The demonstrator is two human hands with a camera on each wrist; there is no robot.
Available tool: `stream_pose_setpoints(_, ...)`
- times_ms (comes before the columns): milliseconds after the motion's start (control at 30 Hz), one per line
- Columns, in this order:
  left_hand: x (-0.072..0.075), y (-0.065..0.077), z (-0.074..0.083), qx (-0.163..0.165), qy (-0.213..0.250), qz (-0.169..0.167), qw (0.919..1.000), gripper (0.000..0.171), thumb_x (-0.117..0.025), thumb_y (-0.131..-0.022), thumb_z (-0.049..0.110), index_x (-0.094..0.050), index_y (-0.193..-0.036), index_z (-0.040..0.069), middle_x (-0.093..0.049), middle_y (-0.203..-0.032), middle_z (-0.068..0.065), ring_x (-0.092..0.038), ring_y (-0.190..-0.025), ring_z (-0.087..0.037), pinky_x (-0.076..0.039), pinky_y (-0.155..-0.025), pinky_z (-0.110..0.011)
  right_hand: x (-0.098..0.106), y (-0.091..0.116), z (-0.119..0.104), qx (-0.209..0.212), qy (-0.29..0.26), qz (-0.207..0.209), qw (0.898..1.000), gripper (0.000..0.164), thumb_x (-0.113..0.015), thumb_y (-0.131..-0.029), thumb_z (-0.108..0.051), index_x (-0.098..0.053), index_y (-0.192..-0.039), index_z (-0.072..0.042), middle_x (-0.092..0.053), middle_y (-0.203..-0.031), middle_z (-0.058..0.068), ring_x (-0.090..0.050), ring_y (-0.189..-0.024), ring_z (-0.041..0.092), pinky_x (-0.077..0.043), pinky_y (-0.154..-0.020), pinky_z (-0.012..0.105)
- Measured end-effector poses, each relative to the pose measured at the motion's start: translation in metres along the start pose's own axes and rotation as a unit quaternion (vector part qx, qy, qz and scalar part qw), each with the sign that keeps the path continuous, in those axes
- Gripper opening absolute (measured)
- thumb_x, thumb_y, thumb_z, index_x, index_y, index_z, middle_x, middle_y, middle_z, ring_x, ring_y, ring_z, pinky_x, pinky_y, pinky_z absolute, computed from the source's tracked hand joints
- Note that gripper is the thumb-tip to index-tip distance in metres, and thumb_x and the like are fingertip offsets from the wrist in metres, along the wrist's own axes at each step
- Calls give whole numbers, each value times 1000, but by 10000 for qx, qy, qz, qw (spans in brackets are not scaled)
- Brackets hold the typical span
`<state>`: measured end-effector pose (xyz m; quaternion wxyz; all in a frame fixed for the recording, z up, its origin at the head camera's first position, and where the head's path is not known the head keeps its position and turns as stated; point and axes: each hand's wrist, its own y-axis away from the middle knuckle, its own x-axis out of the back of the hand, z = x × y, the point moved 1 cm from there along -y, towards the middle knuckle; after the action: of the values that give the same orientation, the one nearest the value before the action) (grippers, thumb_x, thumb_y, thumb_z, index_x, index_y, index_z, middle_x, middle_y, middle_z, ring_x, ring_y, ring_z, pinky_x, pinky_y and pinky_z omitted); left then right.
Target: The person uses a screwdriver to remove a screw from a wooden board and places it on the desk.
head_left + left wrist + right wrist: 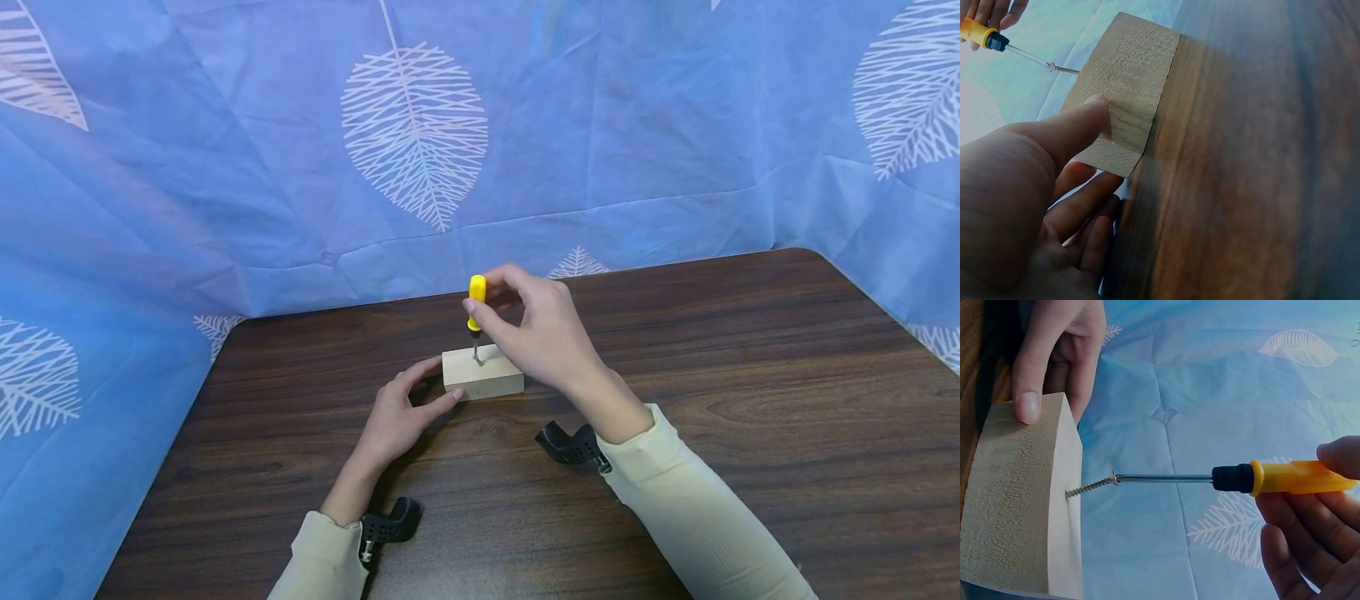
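Note:
A pale wooden block [483, 386] lies on the dark wood table. My left hand [397, 417] grips its left end, thumb on the near face [1132, 81] and fingers at the far side. From the block's top a threaded screw [1090, 487] sticks out, leaning a little, with most of its thread showing. My right hand [551, 329] holds a screwdriver [477, 302] by its yellow handle [1297, 477], pinched between thumb and fingers. The black-collared screwdriver stands nearly upright over the block, and its metal shaft [1166, 478] meets the screw head.
The brown table [750, 400] extends around the block on all sides. A blue cloth with white leaf prints [416, 133] hangs behind and beside it. Black wrist mounts [393, 521] sit at both sleeve cuffs, close over the tabletop.

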<state>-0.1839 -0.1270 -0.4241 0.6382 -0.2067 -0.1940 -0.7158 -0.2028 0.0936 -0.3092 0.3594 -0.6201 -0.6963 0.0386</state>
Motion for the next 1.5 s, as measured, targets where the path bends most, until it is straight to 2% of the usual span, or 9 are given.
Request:
stream_pose_setpoints(100,0,0,0,21,-6,15,10000,63,-82,-97,37,-60,-155,24,-62,-156,-6,-57,-145,-34,-46,-119,-61,0,1,-1,-5,38,-33,10000,18,-77,-101,-18,-75,-116,-8,-81,-100,1,-78,-89,16,-63,-89,46)
stream_pose_setpoints(233,0,0,0,31,-33,33,10000,63,-83,-97,38,-60,-155,24,-62,-156,-5,-58,-144,-34,-47,-119,-61,-1,1,-1,-98,117,-103,9998,18,-74,-103,-20,-75,-118,-10,-81,-103,1,-78,-91,16,-62,-90,43)
stream_pose_setpoints(667,0,0,-1,-45,-69,8,10000,63,-83,-97,37,-60,-155,24,-62,-157,-6,-58,-145,-34,-48,-118,-60,-1,3,-1,-280,-37,-375,9989,21,-60,-108,-18,-71,-124,-10,-82,-115,1,-78,-97,15,-62,-83,36)
stream_pose_setpoints(833,0,0,0,-52,-71,17,10000,63,-83,-97,37,-60,-155,23,-62,-156,-6,-58,-145,-34,-48,-118,-60,-3,3,-1,-247,-145,-469,9985,22,-55,-109,-17,-69,-124,-7,-81,-116,5,-79,-101,24,-63,-87,41)
stream_pose_setpoints(967,0,0,0,-9,-57,19,10000,64,-83,-97,37,-60,-155,23,-62,-157,-7,-58,-145,-35,-47,-119,-60,-3,2,-1,-215,-214,-529,9981,23,-53,-110,-16,-67,-125,-6,-79,-116,7,-79,-105,27,-63,-93,45)
stream_pose_setpoints(1067,0,0,0,12,-44,14,10000,64,-83,-97,37,-60,-155,23,-62,-157,-7,-58,-144,-35,-47,-119,-61,-3,3,-2,-255,-208,-557,9979,22,-53,-109,-17,-67,-124,-7,-79,-115,5,-78,-105,23,-63,-93,44)
stream_pose_setpoints(1267,0,0,0,-4,-68,25,10000,63,-83,-97,36,-61,-154,23,-62,-156,-7,-58,-144,-35,-48,-119,-60,-4,3,-2,-274,-76,-535,9982,15,-60,-109,-24,-68,-116,-13,-79,-108,-1,-75,-93,17,-60,-84,38)
stream_pose_setpoints(1500,1,0,0,-57,-64,-17,10000,63,-82,-98,37,-60,-155,23,-61,-157,-6,-57,-146,-35,-47,-120,-59,-5,2,-2,-193,205,-425,9987,16,-66,-107,-28,-73,-115,-16,-77,-98,-2,-68,-85,13,-55,-75,34)
